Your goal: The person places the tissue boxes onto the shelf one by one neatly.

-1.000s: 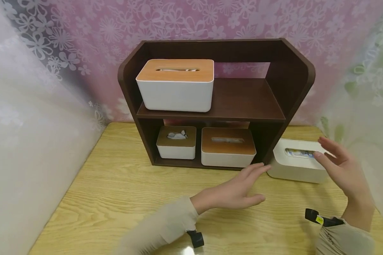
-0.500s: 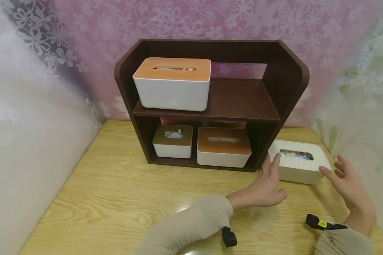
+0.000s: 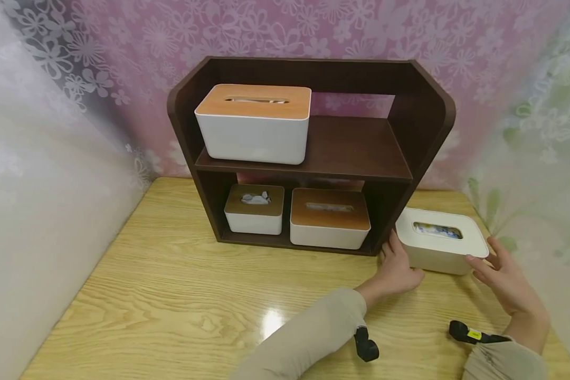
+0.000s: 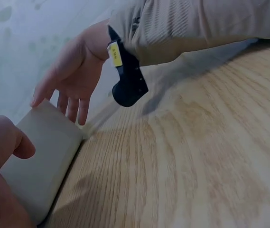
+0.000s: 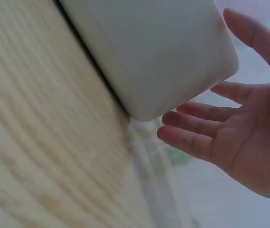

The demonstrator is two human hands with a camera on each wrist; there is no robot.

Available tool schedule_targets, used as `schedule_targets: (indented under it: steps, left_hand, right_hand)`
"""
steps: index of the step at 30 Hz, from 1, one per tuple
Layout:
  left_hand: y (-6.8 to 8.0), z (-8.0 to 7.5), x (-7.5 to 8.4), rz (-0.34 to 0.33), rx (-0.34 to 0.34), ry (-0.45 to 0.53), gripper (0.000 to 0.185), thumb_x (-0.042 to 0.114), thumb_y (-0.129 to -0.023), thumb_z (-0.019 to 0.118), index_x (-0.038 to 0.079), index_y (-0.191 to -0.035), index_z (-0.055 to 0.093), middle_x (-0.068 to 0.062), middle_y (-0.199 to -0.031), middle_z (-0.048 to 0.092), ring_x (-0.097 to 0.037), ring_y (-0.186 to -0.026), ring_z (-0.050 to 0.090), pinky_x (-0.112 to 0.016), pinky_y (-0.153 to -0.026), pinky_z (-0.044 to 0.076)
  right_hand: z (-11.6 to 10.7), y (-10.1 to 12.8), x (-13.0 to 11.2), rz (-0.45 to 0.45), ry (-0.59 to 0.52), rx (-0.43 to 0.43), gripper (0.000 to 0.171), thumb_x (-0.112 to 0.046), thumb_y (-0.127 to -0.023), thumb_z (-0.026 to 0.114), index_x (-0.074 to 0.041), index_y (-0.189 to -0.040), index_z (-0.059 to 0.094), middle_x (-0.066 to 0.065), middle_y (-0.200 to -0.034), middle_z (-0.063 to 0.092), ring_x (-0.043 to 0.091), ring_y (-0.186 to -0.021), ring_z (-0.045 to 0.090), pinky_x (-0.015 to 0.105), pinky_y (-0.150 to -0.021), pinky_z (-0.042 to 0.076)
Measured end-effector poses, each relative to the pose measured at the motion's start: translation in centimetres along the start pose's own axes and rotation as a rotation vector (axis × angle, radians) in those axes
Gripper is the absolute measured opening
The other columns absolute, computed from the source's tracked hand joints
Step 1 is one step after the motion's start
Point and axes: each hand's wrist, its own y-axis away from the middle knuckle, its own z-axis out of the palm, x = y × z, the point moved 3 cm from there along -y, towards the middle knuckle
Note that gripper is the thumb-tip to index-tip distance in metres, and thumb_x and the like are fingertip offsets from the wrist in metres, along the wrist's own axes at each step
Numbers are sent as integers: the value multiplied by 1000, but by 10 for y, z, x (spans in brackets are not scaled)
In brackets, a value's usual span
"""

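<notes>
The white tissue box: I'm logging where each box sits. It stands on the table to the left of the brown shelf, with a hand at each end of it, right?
Not quite. The head view shows the white tissue box on the table to the right of the brown shelf, not the left. The left hand and right hand are indeed at its two ends.

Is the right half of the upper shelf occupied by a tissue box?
No: in the head view the upper shelf holds only one wood-lidded tissue box on its left half, and bare board shows to its right.
</notes>
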Motion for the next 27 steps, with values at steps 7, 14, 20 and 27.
schedule_targets:
  steps: [7,14,20,27]
  left_hand:
    - [-3,7,-7,25,-129,39,112,21,-83,69,26,-158,-14,-9,-163,3,-21,-148,11,-27,-105,37]
    - [5,3,-6,42,-184,10,116,24,-82,70,24,-157,-18,-8,-164,-5,-18,-149,6,-26,-107,36]
    - [14,-3,-6,74,-240,43,116,25,-83,69,24,-156,-22,-8,-164,-15,-21,-151,-3,-30,-110,34]
    - [26,0,3,143,-266,49,117,28,-83,68,22,-155,-24,-9,-164,-18,-29,-151,-6,-32,-111,34]
  right_hand:
    - [1,-4,6,-161,-198,-57,81,1,-103,45,-29,-161,-2,-2,-152,28,-15,-109,48,8,-81,45]
    - [3,-5,9,-154,-389,-16,76,3,-101,47,-28,-161,11,-15,-136,41,-11,-107,53,12,-80,49]
    - [2,-3,8,-149,-425,9,75,3,-101,48,-26,-161,14,-14,-140,42,-10,-107,56,14,-80,52]
    - [-13,17,5,-145,-448,78,71,6,-99,51,-25,-157,27,-21,-133,51,-8,-104,59,18,-76,54]
